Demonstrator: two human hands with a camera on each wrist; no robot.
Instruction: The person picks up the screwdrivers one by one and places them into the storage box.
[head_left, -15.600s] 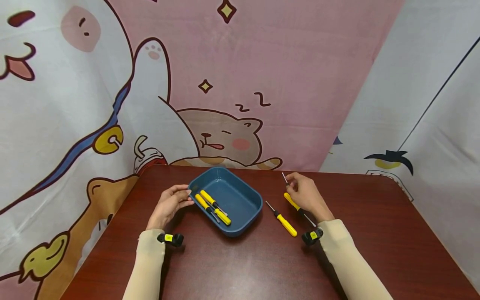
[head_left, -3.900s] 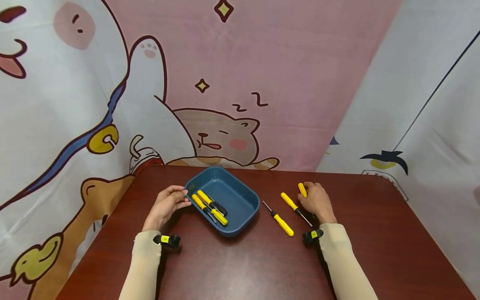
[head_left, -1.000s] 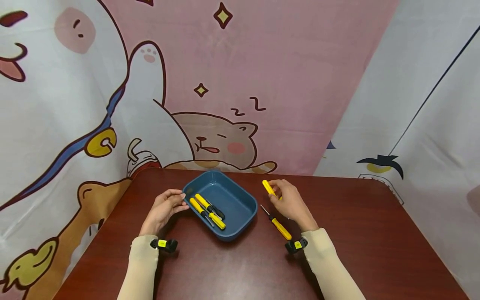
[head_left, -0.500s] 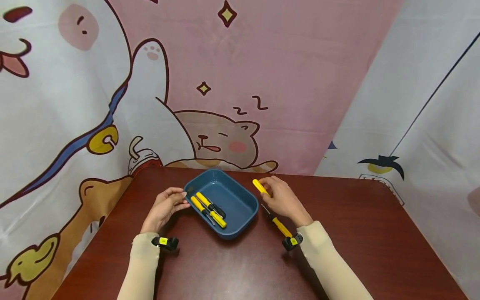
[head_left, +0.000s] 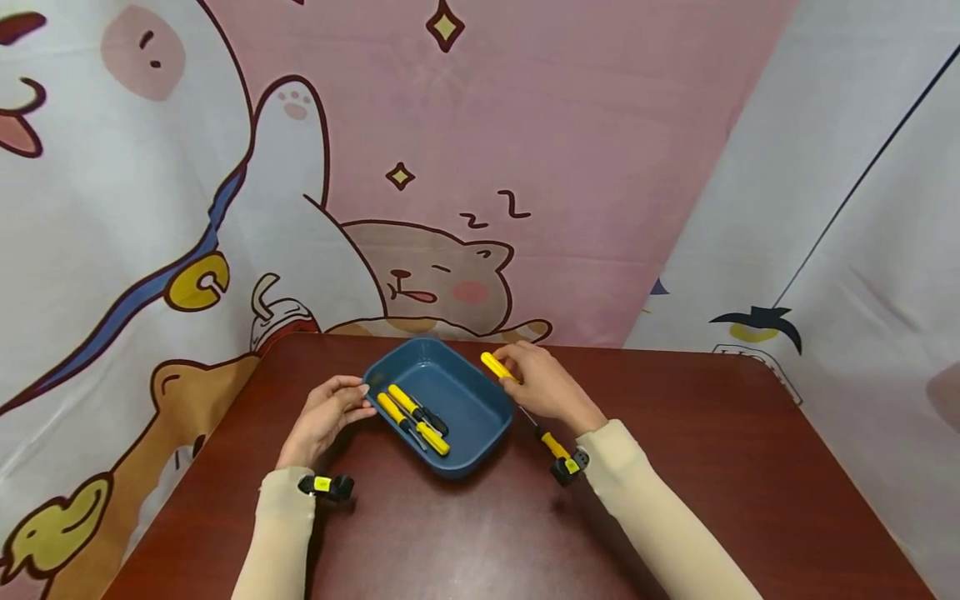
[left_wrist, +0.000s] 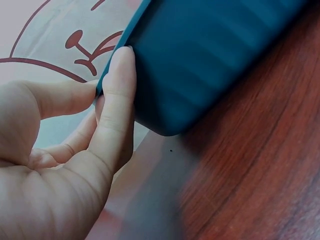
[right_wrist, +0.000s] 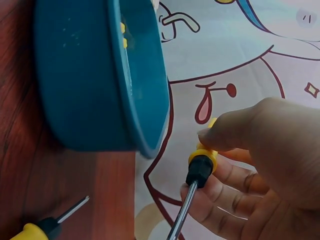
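My left hand [head_left: 322, 421] pinches the left rim of a blue rectangular tray [head_left: 476, 404], thumb on one side and fingers on the other in the left wrist view. Inside the tray, several yellow-and-black screwdrivers [head_left: 432, 438] lie together toward its left side. My right hand [head_left: 547, 387] grips a screwdriver [right_wrist: 200, 167] by its yellow handle, the handle end pointing toward the tray. It is at the tray's right rim in the head view, and the metal shaft points back toward the wrist. Another yellow screwdriver [head_left: 555, 446] lies on the table below the right hand, partly covered by the wrist camera.
The dark reddish wooden table [head_left: 465, 542] carries the tray near its far edge. Behind it hangs a cartoon-printed cloth [head_left: 600, 167]. A small black camera sits on each wrist, the left one [head_left: 327, 486] beside the sleeve cuff.
The right hand picked up a screwdriver from the table and has carried it left to the tray's rim. The one it handled earlier is out of sight. The left hand stays at the tray's rim.
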